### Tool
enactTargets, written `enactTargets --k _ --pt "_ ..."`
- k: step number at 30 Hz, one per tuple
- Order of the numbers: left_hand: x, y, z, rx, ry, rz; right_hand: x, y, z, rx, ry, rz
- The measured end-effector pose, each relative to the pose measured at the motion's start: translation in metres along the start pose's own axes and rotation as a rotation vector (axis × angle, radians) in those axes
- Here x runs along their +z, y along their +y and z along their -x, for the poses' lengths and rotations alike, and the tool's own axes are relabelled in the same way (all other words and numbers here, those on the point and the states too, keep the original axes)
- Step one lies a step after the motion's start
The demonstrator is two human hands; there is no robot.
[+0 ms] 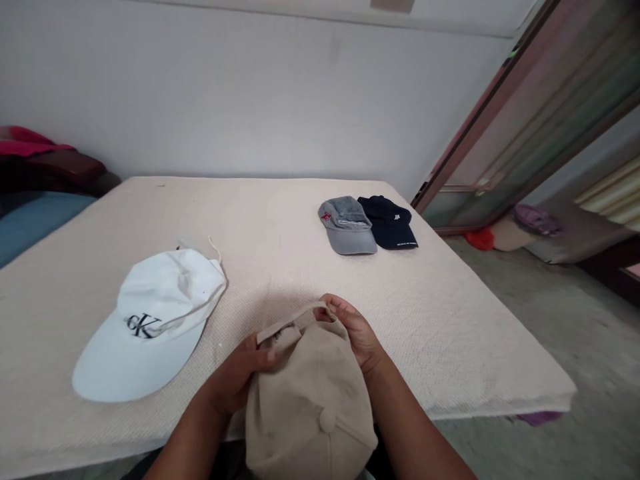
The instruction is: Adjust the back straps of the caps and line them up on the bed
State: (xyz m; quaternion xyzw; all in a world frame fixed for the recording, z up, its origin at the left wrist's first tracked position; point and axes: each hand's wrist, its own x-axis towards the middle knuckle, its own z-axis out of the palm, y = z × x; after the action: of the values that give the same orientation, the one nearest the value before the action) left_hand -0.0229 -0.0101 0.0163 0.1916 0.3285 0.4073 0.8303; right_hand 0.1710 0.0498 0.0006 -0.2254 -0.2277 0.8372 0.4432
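A beige baseball cap (pixel 305 400) is held close to me at the front edge of the table, its back strap turned away from me and its top button showing. My left hand (pixel 245 370) grips the cap's left side by the strap's end, thumb on the fabric. On the other side, my right hand (pixel 353 330) pinches the strap where it meets the cap's back opening. The cap's brim is out of sight. To the left lies a white cap (pixel 167 287) with black "CK" lettering and a pale blue brim, nearest my left hand.
A grey cap (pixel 347 223) and a dark navy cap (pixel 387 223) lie side by side at the back right of the cloth-covered table (pixel 260 220). A wall runs behind it. To the right are a glass-panelled door (pixel 480 167) and the floor. Pink cloth (pixel 30 141) sits at far left.
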Motion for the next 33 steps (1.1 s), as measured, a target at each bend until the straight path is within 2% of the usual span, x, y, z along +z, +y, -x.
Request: enactTargets --k 2,6,8,12,15,19,20,22,26,29,33 --pt "0.003 0.0 0.002 0.061 0.007 0.056 0.002 0.002 -0.001 0.022 0.04 0.021" --pt "-0.004 0.008 0.003 0.172 0.119 0.248 0.003 0.007 -0.006 0.047 0.127 0.092" --pt "-0.016 0.017 0.003 0.244 0.16 0.347 0.001 0.009 -0.009 0.064 0.158 0.152" --pt "-0.048 0.043 0.005 0.561 0.247 0.489 -0.005 0.016 -0.011 0.049 0.204 0.213" --pt "-0.063 0.059 0.007 0.716 0.352 0.527 -0.008 0.019 -0.006 0.113 0.122 0.246" --pt "-0.068 0.069 0.009 0.821 0.536 0.506 -0.01 0.016 0.004 0.281 -0.039 0.255" --pt "-0.068 0.07 0.009 0.829 0.565 0.496 -0.011 0.015 0.006 0.303 -0.067 0.25" --pt "-0.065 0.07 0.008 0.797 0.547 0.482 -0.012 0.014 0.007 0.3 -0.084 0.224" --pt "-0.051 0.063 0.004 0.658 0.391 0.465 -0.013 0.012 0.003 0.117 -0.04 0.126" --pt "-0.039 0.051 -0.003 0.488 0.311 0.45 -0.013 0.01 -0.006 0.005 -0.012 0.107" --pt "-0.029 0.035 -0.016 0.315 0.375 0.428 -0.015 0.002 -0.029 -0.119 0.059 0.103"
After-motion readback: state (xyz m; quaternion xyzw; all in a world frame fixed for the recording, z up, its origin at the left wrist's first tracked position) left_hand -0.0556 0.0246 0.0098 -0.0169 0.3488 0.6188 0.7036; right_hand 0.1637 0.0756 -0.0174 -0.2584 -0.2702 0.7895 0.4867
